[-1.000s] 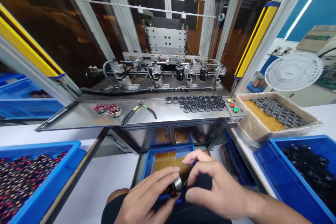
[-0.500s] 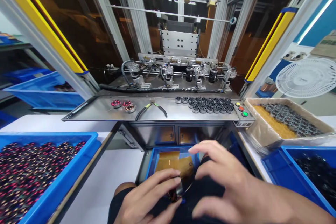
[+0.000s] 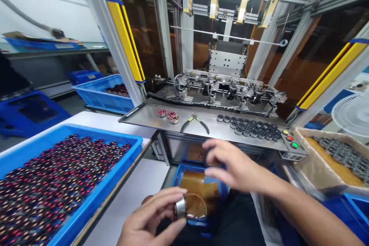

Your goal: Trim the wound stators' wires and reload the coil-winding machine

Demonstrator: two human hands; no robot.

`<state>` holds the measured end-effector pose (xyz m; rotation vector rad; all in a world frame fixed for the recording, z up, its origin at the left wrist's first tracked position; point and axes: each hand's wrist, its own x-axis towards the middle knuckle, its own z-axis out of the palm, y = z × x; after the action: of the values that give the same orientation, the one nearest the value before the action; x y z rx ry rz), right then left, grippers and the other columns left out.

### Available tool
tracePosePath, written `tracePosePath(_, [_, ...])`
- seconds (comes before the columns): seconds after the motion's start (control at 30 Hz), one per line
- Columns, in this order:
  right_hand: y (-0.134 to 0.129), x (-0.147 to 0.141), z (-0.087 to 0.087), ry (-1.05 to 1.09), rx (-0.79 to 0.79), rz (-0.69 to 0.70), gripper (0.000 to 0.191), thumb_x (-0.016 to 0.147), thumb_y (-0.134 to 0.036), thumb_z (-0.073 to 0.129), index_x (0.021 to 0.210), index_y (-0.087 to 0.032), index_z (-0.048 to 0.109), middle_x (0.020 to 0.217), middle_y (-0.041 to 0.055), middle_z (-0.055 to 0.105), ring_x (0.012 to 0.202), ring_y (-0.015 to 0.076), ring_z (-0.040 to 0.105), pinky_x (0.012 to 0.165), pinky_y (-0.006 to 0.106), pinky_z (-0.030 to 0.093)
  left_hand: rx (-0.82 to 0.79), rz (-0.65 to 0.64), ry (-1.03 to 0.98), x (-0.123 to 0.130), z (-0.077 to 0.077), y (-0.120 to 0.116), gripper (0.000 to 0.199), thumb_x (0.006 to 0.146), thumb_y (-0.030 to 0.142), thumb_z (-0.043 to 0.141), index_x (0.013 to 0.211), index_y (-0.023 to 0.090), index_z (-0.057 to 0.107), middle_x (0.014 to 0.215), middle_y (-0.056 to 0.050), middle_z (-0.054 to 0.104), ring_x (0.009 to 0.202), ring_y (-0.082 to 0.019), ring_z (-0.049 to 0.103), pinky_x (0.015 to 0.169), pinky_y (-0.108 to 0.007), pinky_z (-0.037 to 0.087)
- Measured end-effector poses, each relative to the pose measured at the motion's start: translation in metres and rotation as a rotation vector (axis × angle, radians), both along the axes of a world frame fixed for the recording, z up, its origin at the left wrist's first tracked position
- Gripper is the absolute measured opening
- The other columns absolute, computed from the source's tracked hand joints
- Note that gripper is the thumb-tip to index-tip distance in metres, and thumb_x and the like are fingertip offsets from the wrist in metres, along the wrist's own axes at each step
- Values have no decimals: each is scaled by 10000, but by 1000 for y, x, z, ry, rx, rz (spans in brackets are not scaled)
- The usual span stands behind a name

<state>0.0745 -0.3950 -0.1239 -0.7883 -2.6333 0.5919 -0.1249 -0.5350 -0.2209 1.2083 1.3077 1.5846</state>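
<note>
Here, smooth silvery ring (image 3: 180, 208), thin curved wire (image 3: 205, 204), blue plastic bin (image 3: 137, 145)

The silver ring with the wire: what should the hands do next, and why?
Perhaps the right hand should reach for the pliers: it looks open and empty, while the left hand holds the silver ring with a wire looping out.

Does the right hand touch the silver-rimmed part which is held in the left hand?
Apart. In the head view, the right hand appears above and right of the silver-rimmed part, with brown sheet showing between them.
</note>
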Motion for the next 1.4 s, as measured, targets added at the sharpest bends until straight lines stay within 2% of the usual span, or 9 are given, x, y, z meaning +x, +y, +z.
tracePosePath(0.07, [38,-39,-14,11,-7,-310,359,858,-378,735,1134,-188,605,1308,103,600,1245,208,537,1093,345,400,-82,112,-168,-3,-10,4,276,715,243,837,984,225,779,1080,-60,782,950,-186,759,845,-179,593])
tracePosePath(0.3, [112,-143,-54,-197,-124,-751,786,855,-606,648,1395,-74,442,1404,286,483,1322,431,438,1032,640,366,-98,143,-286,-13,-15,6,298,784,309,793,1051,184,754,1153,-90,763,1020,-215,740,815,-202,613])
tracePosePath(0.43, [122,-139,-58,-271,-165,-782,461,934,-416,637,1317,-174,550,1358,121,556,1226,301,554,1026,550,455,-75,221,-294,-14,-12,-1,235,805,347,767,987,199,757,1130,-84,765,1074,-233,716,807,-222,617])
tracePosePath(0.73, [139,-75,-57,3,-251,-650,349,950,-347,636,1242,-159,596,1278,103,606,1124,253,617,950,479,530,-105,175,-338,-6,-13,-7,221,798,367,772,934,192,760,1087,-89,762,1054,-231,696,801,-220,598])
tracePosePath(0.83, [116,-41,-46,158,-384,-517,380,950,-316,594,1279,-129,559,1159,113,660,1003,222,663,881,416,556,-145,144,-363,-1,-8,-9,256,805,373,766,972,179,761,1068,-95,757,945,-205,706,735,-211,600])
tracePosePath(0.93, [54,4,-52,287,-501,-335,502,859,-353,623,1301,-130,541,1082,107,686,969,220,668,862,365,554,-168,96,-394,4,-5,-7,329,818,376,756,1067,162,751,1009,-101,763,847,-177,705,738,-223,604])
tracePosePath(1.17, [-102,74,-152,556,-707,-70,686,862,-622,611,1413,-226,509,976,119,670,823,211,670,810,370,550,-176,-78,-429,25,-6,8,362,746,242,827,1094,183,748,1063,-113,775,897,-200,739,797,-249,618])
tracePosePath(1.27, [-117,73,-181,646,-630,34,726,899,-733,419,1397,-220,540,935,132,669,774,214,665,721,350,555,-197,-95,-409,44,-2,12,334,730,237,836,1050,174,765,1005,-107,782,858,-193,742,762,-225,617])
tracePosePath(1.4, [-112,69,-180,696,-478,50,661,968,-654,348,1450,-226,494,948,133,705,842,231,659,774,370,536,-212,-27,-458,63,5,15,339,689,247,858,1010,174,776,1052,-110,775,894,-204,743,774,-218,617])
